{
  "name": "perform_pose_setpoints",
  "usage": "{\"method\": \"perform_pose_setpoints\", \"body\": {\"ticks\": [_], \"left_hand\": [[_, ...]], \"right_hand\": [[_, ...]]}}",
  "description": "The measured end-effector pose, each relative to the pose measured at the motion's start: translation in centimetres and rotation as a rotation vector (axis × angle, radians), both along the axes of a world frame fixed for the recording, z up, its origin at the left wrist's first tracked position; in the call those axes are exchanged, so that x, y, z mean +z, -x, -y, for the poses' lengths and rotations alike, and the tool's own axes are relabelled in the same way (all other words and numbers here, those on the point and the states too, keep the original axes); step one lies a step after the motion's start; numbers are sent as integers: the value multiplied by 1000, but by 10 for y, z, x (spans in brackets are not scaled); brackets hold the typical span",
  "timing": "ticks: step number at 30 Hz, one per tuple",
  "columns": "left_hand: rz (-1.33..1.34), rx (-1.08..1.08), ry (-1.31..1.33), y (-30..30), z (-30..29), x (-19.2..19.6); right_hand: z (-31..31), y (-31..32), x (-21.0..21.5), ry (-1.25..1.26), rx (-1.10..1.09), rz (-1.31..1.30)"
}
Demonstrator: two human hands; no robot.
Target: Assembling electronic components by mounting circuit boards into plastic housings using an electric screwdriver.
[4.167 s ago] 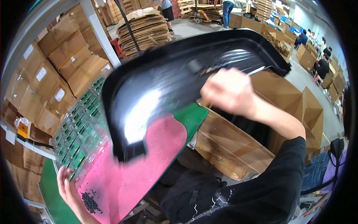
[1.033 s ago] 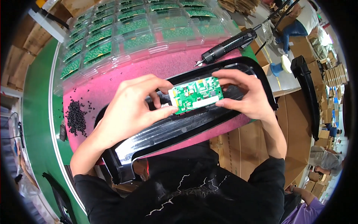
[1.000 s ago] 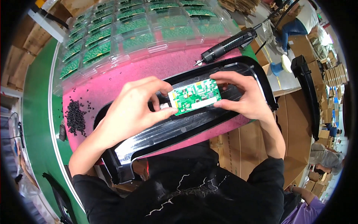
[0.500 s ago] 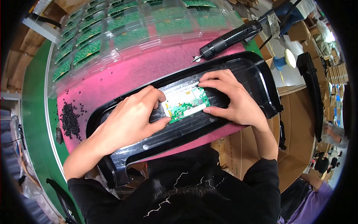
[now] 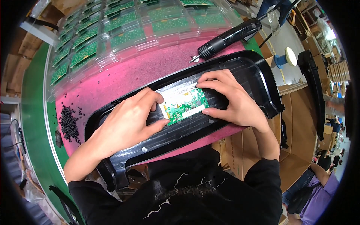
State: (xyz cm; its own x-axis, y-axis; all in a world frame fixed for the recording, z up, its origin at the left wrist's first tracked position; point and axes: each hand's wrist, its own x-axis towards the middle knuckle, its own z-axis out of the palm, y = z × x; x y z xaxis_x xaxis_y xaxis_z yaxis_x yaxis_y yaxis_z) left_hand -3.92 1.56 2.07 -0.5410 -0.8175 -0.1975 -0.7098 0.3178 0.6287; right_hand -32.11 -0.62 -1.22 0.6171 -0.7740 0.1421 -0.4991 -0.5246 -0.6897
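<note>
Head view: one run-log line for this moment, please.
left hand on circuit board | right hand on board | board in black plastic housing | electric screwdriver untouched

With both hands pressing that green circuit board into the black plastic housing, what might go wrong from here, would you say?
1. The left hand and right hand grip the green circuit board by its ends; uneven pressure might seat it crooked or flex it.
2. The black housing overhangs the pink mat near the body, so it may tip.
3. The electric screwdriver lies loose beside the housing; a nudge might roll it.
</note>
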Motion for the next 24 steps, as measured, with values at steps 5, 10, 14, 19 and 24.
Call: {"method": "perform_pose_setpoints", "body": {"ticks": [5, 10, 14, 19, 24], "left_hand": [[-12, -9, 33, 0, 1, -1], [-18, -18, 62, 4, 2, 0], [10, 85, 82, 6, -7, 14], [-218, 190, 413, -7, -17, 19], [-143, 411, 555, -52, -19, 44]], "right_hand": [[1, 0, 0, 11, -1, -4], [4, 7, -1, 78, 60, 3], [3, 5, -8, 127, 68, 46], [1, 6, -9, 109, 93, 84], [-1, 13, 7, 12, -82, 230]]}}
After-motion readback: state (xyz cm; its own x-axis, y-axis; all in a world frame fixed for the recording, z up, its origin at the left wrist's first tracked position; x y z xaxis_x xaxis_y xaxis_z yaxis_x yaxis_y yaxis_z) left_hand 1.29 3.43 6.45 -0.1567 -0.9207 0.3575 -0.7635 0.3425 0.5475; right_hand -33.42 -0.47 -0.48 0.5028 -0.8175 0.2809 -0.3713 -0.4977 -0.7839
